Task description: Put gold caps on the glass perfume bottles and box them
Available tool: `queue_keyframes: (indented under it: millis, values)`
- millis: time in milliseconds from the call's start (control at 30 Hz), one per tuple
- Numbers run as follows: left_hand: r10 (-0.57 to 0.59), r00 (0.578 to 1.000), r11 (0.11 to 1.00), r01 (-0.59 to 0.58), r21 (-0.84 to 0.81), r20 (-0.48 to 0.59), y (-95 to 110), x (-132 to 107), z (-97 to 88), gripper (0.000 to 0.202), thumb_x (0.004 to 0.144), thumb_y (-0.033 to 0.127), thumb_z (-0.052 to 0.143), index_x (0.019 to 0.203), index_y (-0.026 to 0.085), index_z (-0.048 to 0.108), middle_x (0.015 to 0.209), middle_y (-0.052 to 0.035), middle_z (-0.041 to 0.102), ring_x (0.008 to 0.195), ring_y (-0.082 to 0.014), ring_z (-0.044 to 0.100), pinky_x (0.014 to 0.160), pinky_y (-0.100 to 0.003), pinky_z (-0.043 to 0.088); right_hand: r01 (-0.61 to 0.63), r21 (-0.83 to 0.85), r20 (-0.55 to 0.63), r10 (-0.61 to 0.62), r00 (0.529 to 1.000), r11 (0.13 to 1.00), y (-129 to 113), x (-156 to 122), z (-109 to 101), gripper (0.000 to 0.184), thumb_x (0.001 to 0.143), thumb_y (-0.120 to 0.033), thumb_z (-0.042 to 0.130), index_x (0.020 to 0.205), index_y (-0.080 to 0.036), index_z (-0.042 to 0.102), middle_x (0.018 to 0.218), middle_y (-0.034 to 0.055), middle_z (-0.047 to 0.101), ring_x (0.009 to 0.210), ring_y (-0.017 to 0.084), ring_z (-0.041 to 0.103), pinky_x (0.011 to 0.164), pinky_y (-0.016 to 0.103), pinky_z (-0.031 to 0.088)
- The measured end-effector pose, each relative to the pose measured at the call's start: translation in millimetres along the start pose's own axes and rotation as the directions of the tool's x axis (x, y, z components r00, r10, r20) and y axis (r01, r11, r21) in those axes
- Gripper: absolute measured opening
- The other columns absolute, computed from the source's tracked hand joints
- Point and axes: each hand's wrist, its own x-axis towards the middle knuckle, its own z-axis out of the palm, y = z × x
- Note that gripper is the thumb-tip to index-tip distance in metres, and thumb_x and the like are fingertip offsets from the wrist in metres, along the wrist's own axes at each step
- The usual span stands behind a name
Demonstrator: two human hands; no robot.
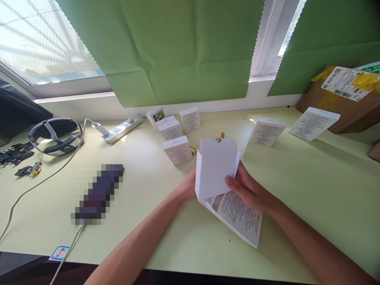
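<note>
A white cardboard box point(216, 168) with a blank upper panel is held up over the table's front half. Below it angles a panel with rows of small print point(242, 213); I cannot tell if both are one carton. My right hand point(247, 190) grips the box from the right, thumb pressed on the blank face. My left hand point(190, 186) reaches behind the left side, where its fingers are hidden. A small gold-coloured piece point(222, 135) shows just above the top edge; what it belongs to is hidden.
Several small white printed boxes, one being a near box point(178, 151), stand behind my hands. Two more, a box point(267, 132) and a tilted box point(314, 123), stand right, before a brown carton point(350, 95). Left are a blurred phone point(99, 194), cable, power strip point(123, 130) and headset point(56, 136).
</note>
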Motion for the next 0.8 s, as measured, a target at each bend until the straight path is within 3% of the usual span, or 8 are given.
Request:
queue_keyframes:
  millis: [100,300,400,533,667,800]
  values:
    - [0.043,0.999,0.999,-0.043,-0.016,0.016,2,1,-0.6,0.036,0.084,0.036,0.069,0.118,0.026,0.063,0.114,-0.0027,0.066,0.105,-0.0258,0.064,0.09,-0.041,0.055,-0.019,0.006,0.027,0.019,0.999,1.0,3,1,-2,0.05,0.098,-0.044,0.047,0.143,-0.036,0.028,0.105,0.0047,0.063,0.094,0.021,0.061,0.077,0.036,0.052]
    - [-0.064,0.998,0.993,0.064,-0.094,0.007,7,1,0.9,0.036,0.084,0.034,0.067,0.118,0.022,0.065,0.116,-0.0068,0.068,0.103,-0.0272,0.062,0.084,-0.04,0.054,0.054,0.015,-0.061,-0.053,0.997,0.998,-1,3,-2,0.047,0.099,-0.043,0.044,0.142,-0.036,0.026,0.131,0.0056,0.056,0.119,0.022,0.054,0.094,0.039,0.05]
    - [-0.088,0.995,0.99,0.083,-0.117,-0.044,12,2,3.0,0.04,0.086,0.033,0.066,0.124,0.023,0.061,0.122,-0.0075,0.066,0.113,-0.0278,0.058,0.091,-0.038,0.051,0.115,-0.025,-0.16,-0.117,0.98,0.993,1,5,-3,0.038,0.099,-0.043,0.044,0.134,-0.034,0.034,0.136,0.0049,0.053,0.124,0.022,0.052,0.097,0.038,0.05]
    - [-0.126,0.979,0.968,0.087,-0.234,-0.16,16,5,5.8,0.04,0.091,0.039,0.059,0.129,0.027,0.056,0.133,-0.005,0.059,0.125,-0.0253,0.052,0.1,-0.037,0.046,0.154,-0.11,-0.32,-0.182,0.93,0.982,7,10,-8,0.027,0.098,-0.044,0.047,0.122,-0.034,0.039,0.128,0.0038,0.059,0.118,0.021,0.057,0.086,0.035,0.054]
    - [-0.231,0.954,0.923,0.153,-0.352,-0.19,18,5,8.9,0.05,0.094,0.06,0.041,0.129,0.026,0.052,0.129,-0.0101,0.057,0.108,-0.0257,0.062,0.085,-0.04,0.054,0.168,-0.122,-0.42,-0.204,0.884,0.978,11,16,-14,0.027,0.097,-0.045,0.049,0.119,-0.034,0.037,0.115,0.0029,0.064,0.099,0.019,0.064,0.072,0.033,0.056]
    - [-0.201,0.968,0.95,0.154,-0.273,-0.154,18,2,14.5,0.07,0.083,0.046,0.069,0.141,0.036,0.03,0.134,-0.0096,0.048,0.097,-0.0214,0.066,0.079,-0.039,0.057,0.158,-0.103,-0.467,-0.188,0.864,0.982,11,19,-18,0.026,0.097,-0.045,0.05,0.114,-0.033,0.035,0.104,0.0008,0.063,0.074,0.014,0.061,0.057,0.028,0.051]
